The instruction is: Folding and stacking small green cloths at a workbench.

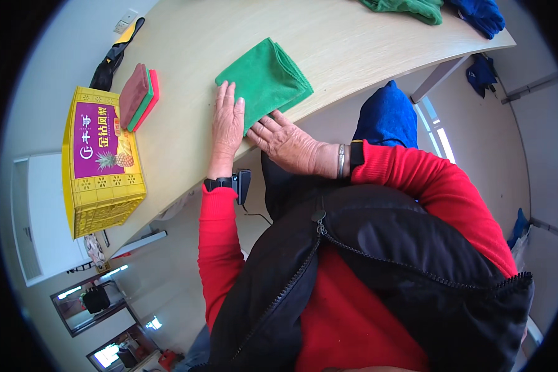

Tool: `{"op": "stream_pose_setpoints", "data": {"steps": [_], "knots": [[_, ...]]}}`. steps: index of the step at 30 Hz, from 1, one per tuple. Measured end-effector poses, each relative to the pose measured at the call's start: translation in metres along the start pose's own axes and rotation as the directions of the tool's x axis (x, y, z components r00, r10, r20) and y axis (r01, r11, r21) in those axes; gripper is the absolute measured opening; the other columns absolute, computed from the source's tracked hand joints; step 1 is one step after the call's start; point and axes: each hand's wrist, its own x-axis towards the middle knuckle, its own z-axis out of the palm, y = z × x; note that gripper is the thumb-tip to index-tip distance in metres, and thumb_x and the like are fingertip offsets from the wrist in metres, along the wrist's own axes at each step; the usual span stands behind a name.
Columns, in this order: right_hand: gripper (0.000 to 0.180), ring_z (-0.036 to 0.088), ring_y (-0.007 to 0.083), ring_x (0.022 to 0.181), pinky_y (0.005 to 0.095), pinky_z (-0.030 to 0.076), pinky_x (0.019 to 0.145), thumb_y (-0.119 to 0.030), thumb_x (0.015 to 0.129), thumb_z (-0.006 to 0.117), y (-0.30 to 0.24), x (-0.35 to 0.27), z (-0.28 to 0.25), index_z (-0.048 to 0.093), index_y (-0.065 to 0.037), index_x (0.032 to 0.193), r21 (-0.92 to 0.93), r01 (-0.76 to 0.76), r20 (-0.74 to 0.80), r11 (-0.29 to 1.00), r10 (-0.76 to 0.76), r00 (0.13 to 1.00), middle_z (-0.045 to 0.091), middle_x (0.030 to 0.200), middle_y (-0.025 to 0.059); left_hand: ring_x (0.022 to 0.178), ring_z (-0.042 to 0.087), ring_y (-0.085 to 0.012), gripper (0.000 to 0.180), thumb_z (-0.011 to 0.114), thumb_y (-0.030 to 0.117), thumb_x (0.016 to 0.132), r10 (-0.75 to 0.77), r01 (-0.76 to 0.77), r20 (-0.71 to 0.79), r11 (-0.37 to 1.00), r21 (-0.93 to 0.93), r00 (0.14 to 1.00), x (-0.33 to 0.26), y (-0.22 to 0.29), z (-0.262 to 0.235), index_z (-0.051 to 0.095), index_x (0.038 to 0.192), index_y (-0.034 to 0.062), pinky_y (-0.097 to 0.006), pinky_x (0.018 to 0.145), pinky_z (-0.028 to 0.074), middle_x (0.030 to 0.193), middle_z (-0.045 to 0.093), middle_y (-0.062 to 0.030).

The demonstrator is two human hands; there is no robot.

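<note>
Positioning of both hands was at the near edge of the table, over a folded green cloth. The cloth lay on the tabletop, its near corner close to that edge and its layered fold facing the table's right end. The left hand was palm down with the fingers straight and unclenched, the fingertips resting on the cloth's left margin. The right hand approached from the right across the near edge; its fingers were extended and slightly parted, the tips in contact with the cloth's near margin.

Adjacent items were arranged as follows. A yellow carton with a purple panel stood toward the table's left end. A stack of folded cloths, brownish pink, green and red, leaned just beside the carton. Beyond these, along the left edge, lay a black and yellow item. A crumpled green cloth and a crumpled blue cloth occupied the area by the table's right corner.
</note>
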Motion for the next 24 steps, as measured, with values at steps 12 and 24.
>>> {"op": "stream_pose_setpoints", "data": {"steps": [12, 24], "knots": [[0.048, 0.044, 0.0353, 0.132, 0.0454, 0.035, 0.110, -0.027, 0.091, 0.062, 0.028, 0.053, -0.069, 0.053, -0.004, 0.132, 0.554, -0.454, 0.598, 0.698, 0.047, 0.800, 0.051, 0.137, 0.0159, 0.149, 0.021, -0.0334, 0.059, 0.043, 0.038, 0.103, 0.029, -0.047, 0.089, 0.979, 0.201, 0.996, -0.008, -0.011, 0.010, 0.036, 0.150, 0.0022, -0.045, 0.120, 0.022, 0.159, 0.029, -0.0169], [0.060, 0.033, 0.0366, 0.143, 0.0497, 0.023, 0.119, -0.047, 0.101, 0.039, 0.084, 0.062, 0.035, 0.043, -0.009, 0.147, 0.011, -0.366, 0.056, 0.931, 0.365, 0.929, 0.041, 0.153, 0.0140, 0.147, 0.027, -0.0334, 0.059, 0.042, 0.043, 0.103, -0.120, 0.086, 0.173, 0.977, 0.194, 0.978, 0.032, -0.008, 0.004, 0.039, 0.148, 0.0064, -0.047, 0.118, 0.026, 0.155, 0.036, -0.0162]]}}
